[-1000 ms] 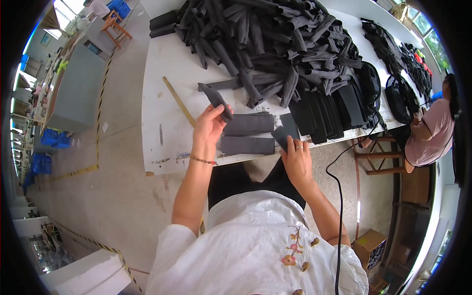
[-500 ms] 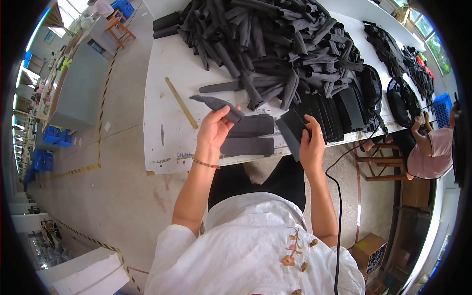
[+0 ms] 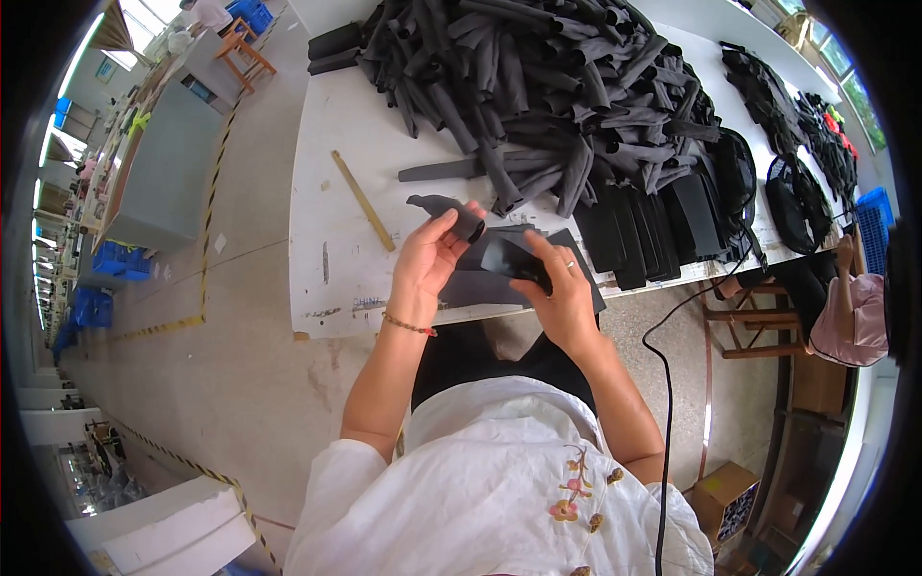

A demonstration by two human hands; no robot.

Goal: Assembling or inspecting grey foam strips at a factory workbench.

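My left hand [image 3: 427,259] is closed on a dark grey fabric sleeve [image 3: 449,217], pinched between thumb and fingers. The sleeve's round open end faces my right hand. In my right hand [image 3: 565,296] is a thin, glossy black panel [image 3: 509,263], gripped between thumb and fingers. Its left edge comes close to the sleeve's open end; whether they touch I cannot tell. Beneath the panel, flat grey fabric pieces [image 3: 471,288] lie by the table's near edge, partly hidden.
A large heap of dark fabric sleeves [image 3: 538,86] covers the table's far side. Black panels [image 3: 624,235] are stacked at right, beside black mesh-like bags [image 3: 797,197]. A yellowish ruler [image 3: 363,202] lies at left. A black cable [image 3: 663,370] hangs down; a person [image 3: 850,312] sits at far right.
My right hand has moved left, bringing the black panel close to the sleeve's open end. My left hand keeps the sleeve, turned slightly. The view has shifted a little.
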